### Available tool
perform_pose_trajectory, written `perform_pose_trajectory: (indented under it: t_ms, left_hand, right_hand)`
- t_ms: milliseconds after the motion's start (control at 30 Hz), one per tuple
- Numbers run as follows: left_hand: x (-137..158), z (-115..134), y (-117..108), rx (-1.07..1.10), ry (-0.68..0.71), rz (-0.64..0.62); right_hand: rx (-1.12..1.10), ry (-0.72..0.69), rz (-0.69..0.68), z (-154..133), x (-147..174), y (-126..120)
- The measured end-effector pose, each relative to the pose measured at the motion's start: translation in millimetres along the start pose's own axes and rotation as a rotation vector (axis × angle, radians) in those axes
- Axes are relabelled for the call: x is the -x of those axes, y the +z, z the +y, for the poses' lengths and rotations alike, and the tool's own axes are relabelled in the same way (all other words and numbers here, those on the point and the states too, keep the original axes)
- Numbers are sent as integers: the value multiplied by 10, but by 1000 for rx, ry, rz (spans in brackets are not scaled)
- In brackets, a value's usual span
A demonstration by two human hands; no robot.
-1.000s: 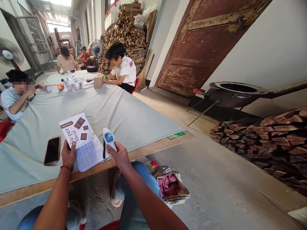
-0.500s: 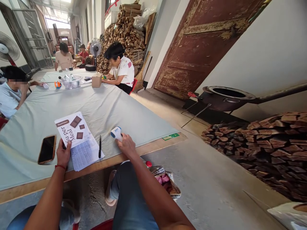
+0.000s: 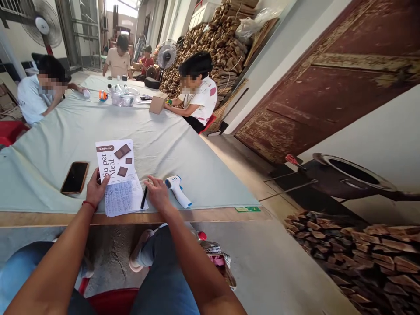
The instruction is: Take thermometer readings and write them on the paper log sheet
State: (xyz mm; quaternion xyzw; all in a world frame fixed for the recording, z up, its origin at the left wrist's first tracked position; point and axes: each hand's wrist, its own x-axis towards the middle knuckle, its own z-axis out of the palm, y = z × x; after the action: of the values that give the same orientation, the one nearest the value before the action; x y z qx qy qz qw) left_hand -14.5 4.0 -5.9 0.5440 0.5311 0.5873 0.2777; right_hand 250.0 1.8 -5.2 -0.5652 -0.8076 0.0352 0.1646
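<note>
My left hand (image 3: 96, 187) grips the lower left edge of a white printed packet (image 3: 124, 153) marked "Su-per Meal", thumb in front. Beneath the packet lie handwritten paper sheets (image 3: 124, 200). A black pen (image 3: 143, 197) rests slantwise on their right edge. My right hand (image 3: 156, 192) is low over the cloth just right of the pen, fingers loosely stretched toward its upper end; whether they touch it I cannot tell. To the right of that hand, a white and blue infrared thermometer (image 3: 178, 191) lies on its side. A phone (image 3: 75, 178) lies face up left of my left hand.
A grey cloth (image 3: 197, 175) covers the long table. Farther along stand a clear basin (image 3: 124, 98) of bottles, an orange tape measure (image 3: 103, 95) and a cardboard box (image 3: 158, 104). Several people sit around the table. Stacked firewood (image 3: 361, 253) and a stove (image 3: 354, 175) stand at right.
My right hand has let go of the thermometer, leaving it on the cloth, and moved left toward the pen. My left hand still holds the packet. The camera view has shifted.
</note>
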Motion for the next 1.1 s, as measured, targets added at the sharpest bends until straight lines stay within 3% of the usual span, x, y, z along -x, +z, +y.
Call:
perform_pose_trajectory:
  t_ms: [100,333,433,567,633,700,1100]
  left_hand:
    - [7,-18,6,-4,-7,-9]
    - [20,-34,32,16,11,-5]
    - [29,-36,35,9,7,2]
    - [35,-23,34,18,-3,-4]
    - [34,-20,34,15,-2,-5]
    - [33,-21,35,5,1,-3]
    - [23,-46,37,-9,-10,5]
  right_hand:
    - [36,-105,-83,14,-66,-27]
    - [-23,-155,-96,296,140,-206]
    - [-272,-79,52,330,218,-179]
    - [-842,204,342,172,159,7]
    - [-1097,306,385,48,75,106]
    - [-1239,353,345,-56,-7,179]
    - [-1091,321,244,-129,-58,345]
